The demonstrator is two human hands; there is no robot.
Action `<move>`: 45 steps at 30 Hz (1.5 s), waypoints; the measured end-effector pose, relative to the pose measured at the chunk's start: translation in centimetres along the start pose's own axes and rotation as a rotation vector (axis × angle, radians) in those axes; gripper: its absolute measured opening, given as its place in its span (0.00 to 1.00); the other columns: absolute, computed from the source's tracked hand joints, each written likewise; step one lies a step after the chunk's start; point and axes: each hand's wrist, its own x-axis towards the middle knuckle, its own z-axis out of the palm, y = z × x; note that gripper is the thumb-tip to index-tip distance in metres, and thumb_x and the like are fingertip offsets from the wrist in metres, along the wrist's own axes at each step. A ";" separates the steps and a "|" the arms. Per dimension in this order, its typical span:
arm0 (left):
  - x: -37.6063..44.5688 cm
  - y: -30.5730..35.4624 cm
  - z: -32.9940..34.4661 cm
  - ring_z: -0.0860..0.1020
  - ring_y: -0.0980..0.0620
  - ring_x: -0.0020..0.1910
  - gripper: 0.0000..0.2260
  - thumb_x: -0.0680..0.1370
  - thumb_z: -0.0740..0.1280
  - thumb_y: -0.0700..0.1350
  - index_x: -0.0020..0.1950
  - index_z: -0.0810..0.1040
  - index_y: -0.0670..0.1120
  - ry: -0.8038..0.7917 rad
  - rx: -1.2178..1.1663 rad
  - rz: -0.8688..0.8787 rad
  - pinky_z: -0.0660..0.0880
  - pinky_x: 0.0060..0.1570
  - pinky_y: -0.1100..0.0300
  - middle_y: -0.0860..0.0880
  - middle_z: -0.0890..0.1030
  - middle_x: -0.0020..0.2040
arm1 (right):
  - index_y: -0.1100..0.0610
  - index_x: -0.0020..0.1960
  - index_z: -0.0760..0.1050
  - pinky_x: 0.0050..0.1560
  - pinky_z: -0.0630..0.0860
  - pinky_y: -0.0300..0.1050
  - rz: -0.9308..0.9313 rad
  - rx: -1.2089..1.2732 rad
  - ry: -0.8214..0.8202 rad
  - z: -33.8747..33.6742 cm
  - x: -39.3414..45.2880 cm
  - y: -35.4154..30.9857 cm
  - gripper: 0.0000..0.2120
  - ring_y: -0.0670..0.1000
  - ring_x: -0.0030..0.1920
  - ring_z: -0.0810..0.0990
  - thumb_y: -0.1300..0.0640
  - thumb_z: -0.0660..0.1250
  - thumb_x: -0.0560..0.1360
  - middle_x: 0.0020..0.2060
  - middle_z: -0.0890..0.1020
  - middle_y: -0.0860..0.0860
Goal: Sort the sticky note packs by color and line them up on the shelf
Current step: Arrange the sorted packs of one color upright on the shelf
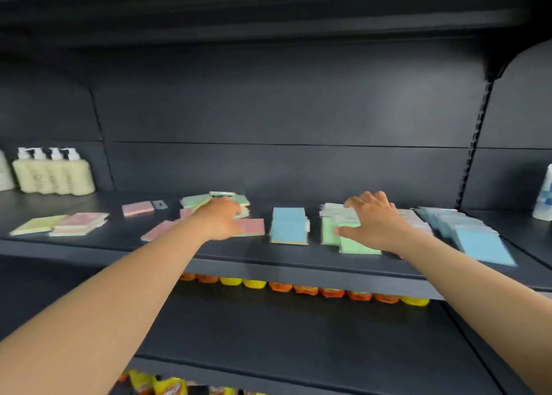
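Across the whole frame, a dark shelf unit [298, 254]; its middle board carries the sticky note packs, spread from 9 o'clock to 3 o'clock. Both bare forearms come in from 7 and 5 o'clock. Bottle pack [53, 173] at far 9 o'clock against the back panel, cream bodies, white pump tops. Row of orange and yellow packets [298, 290] under the board's front lip near 6 o'clock; more snack bags [161, 385] at the bottom edge. Light blue packs [466, 233] fan out at 3 o'clock, overlapping, blurred. Right hand [373, 221] sits palm down over the green packs [349, 239] just right of centre, fingers spread and fairly straight, thumb lying on the green top, nothing gripped; white-wrapped packs [334, 211] just behind its fingertips. Single blue pack [289, 226] flat at centre, apart from both hands. Left hand [222, 218] reaches into the mixed pile [221, 200] of pale green and teal packs at 11 o'clock from centre; fingers hidden behind the knuckles and blurred, cannot tell whether they grasp anything. Pink packs [252, 226] lie just beside and under that hand. Pink-on-green stack [80, 223] and yellow pack [38, 224] at 9 o'clock, touching. Small pink pack [137, 208] alone behind them. White bottle [543, 197] at the 3 o'clock edge.
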 end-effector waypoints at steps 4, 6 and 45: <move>-3.0 -9.4 -1.4 0.69 0.44 0.65 0.20 0.78 0.62 0.51 0.69 0.70 0.46 0.017 0.029 -0.052 0.67 0.61 0.56 0.43 0.70 0.66 | 0.51 0.70 0.65 0.65 0.63 0.50 -0.047 0.063 0.006 0.4 1.2 -9.8 0.31 0.56 0.68 0.61 0.36 0.63 0.72 0.65 0.69 0.52; -4.2 -14.2 -1.6 0.68 0.44 0.65 0.20 0.78 0.62 0.51 0.69 0.70 0.46 0.011 -0.003 -0.079 0.67 0.60 0.56 0.44 0.70 0.65 | 0.51 0.70 0.65 0.65 0.63 0.50 -0.054 0.096 0.007 1.0 1.6 -14.3 0.30 0.56 0.67 0.61 0.38 0.64 0.73 0.65 0.69 0.52; 18.6 -42.8 7.8 0.72 0.48 0.59 0.33 0.69 0.73 0.57 0.68 0.68 0.42 -0.235 -0.452 -0.279 0.66 0.57 0.58 0.47 0.72 0.61 | 0.53 0.42 0.67 0.31 0.64 0.38 0.100 0.262 -0.490 14.2 21.1 -42.6 0.23 0.46 0.37 0.71 0.35 0.71 0.64 0.37 0.71 0.46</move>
